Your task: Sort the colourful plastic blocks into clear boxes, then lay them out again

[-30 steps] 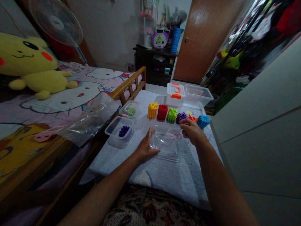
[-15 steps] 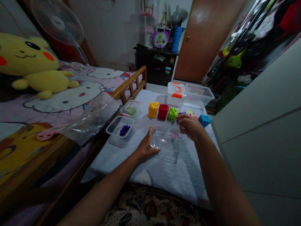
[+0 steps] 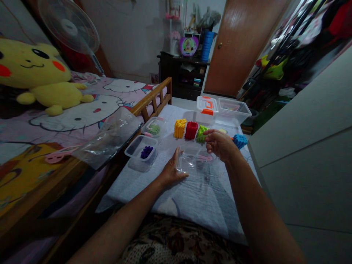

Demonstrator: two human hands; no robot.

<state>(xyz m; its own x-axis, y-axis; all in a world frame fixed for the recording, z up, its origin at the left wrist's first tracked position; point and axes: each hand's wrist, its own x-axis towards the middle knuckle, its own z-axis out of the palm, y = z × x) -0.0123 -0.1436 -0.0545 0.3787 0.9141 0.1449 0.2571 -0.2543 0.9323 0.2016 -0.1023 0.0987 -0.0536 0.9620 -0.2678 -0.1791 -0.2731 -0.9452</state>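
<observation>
My left hand [image 3: 173, 169] grips the left side of a clear plastic container [image 3: 194, 161], thumb and fingers spread around its wall. My right hand [image 3: 220, 145] hovers over the container's far right corner, index finger stretched out and the other fingers loosely bent, with nothing visible in it. Just past its fingertips stands a lime green stack of toothed toy pieces [image 3: 202, 134]. Left of that are a red stack [image 3: 191, 131] and a yellow stack [image 3: 180, 129]. A blue stack [image 3: 240, 141] sits to the right, beyond my wrist. My right hand hides the pieces between green and blue.
On the cloth [image 3: 154, 198] at left, an open tub [image 3: 132, 156] holds dark purple toothed pieces [image 3: 146, 151]. A lidded tub [image 3: 161, 123] with green contents stands behind. An orange-latched box [image 3: 206, 106] and a clear bin [image 3: 236, 110] stand at the back. A wooden bed rail [image 3: 154, 95] borders the left.
My right hand has shifted slightly left, and its index finger now reaches out toward the green stack, covering the purple pieces. My left hand stays on the container.
</observation>
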